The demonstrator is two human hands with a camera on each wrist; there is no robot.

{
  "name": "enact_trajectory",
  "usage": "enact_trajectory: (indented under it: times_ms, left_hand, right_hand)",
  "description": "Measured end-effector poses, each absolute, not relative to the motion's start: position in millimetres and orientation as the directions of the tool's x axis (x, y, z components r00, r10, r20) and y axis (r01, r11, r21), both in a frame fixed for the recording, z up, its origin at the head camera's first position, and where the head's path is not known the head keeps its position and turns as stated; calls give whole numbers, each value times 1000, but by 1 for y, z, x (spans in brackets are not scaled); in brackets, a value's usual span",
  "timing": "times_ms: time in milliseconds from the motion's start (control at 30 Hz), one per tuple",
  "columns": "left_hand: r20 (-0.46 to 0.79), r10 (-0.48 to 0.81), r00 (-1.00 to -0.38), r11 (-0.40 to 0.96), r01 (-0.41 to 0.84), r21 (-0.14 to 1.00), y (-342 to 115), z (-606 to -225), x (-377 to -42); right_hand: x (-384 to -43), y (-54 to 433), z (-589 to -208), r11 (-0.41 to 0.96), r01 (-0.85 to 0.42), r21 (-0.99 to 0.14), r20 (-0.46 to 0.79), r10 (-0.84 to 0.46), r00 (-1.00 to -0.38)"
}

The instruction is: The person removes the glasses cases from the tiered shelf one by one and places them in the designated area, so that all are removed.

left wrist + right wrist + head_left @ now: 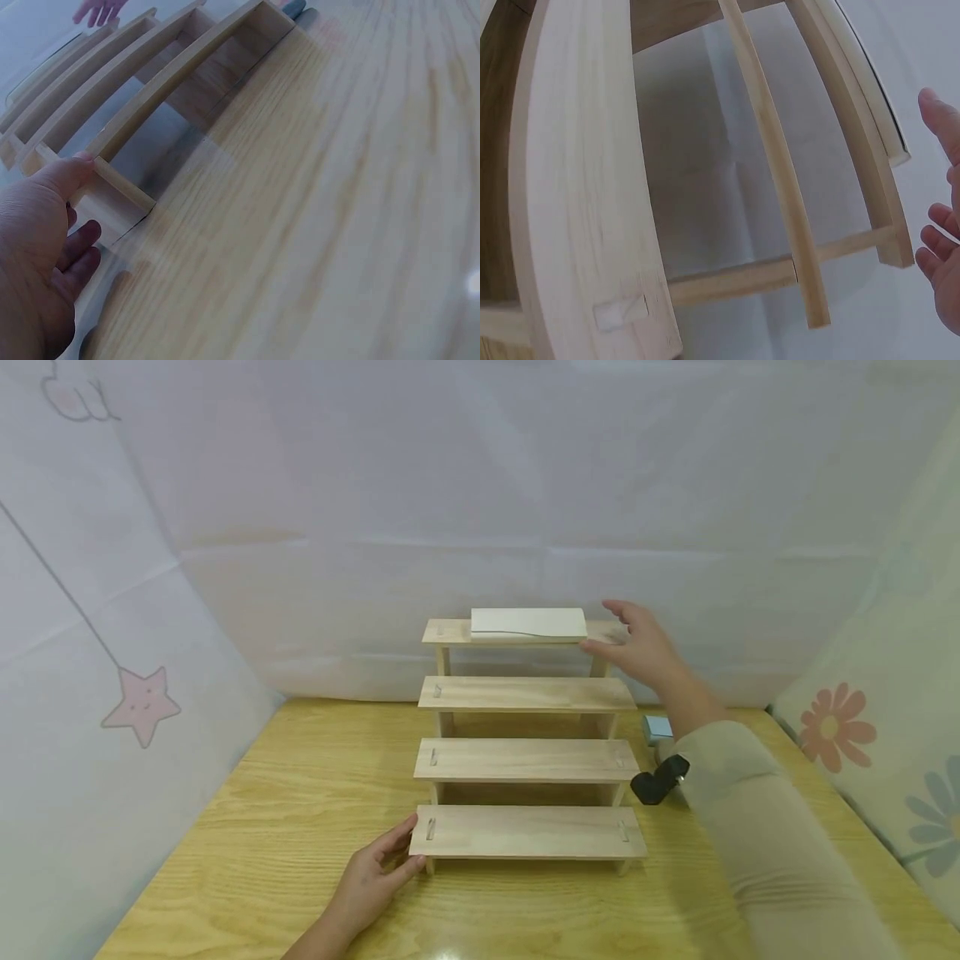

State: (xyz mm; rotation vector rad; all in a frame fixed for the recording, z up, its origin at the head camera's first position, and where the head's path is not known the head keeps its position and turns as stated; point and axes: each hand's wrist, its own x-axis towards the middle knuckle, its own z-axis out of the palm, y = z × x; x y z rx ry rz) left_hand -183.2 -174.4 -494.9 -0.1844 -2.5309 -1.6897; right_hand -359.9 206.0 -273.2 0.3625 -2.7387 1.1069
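A tiered wooden display stand with stepped shelves stands on the table. My left hand holds the left end of its lowest shelf, thumb at the front corner and a finger at the back corner. In the left wrist view the thumb lies on the shelf's end. On the top shelf lies a flat white case with a wavy flap edge. Just beyond the case's right end is my right hand, thumb and fingers spread. The right wrist view shows a gap between that hand and the case.
Behind the stand's right side, a light blue box sits on the wooden table, partly hidden by the right arm. A black wrist mount is on that sleeve. White printed cloth hangs at the back and sides.
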Motion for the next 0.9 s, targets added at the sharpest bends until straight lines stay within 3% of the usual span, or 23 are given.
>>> enact_trajectory:
  times_ms: [900]
  left_hand:
    - [132,34,-991,381,135,915,-173,-496,-182]
  right_hand:
    - [-384,163,-268,722,-340,-603,248,-235,-940]
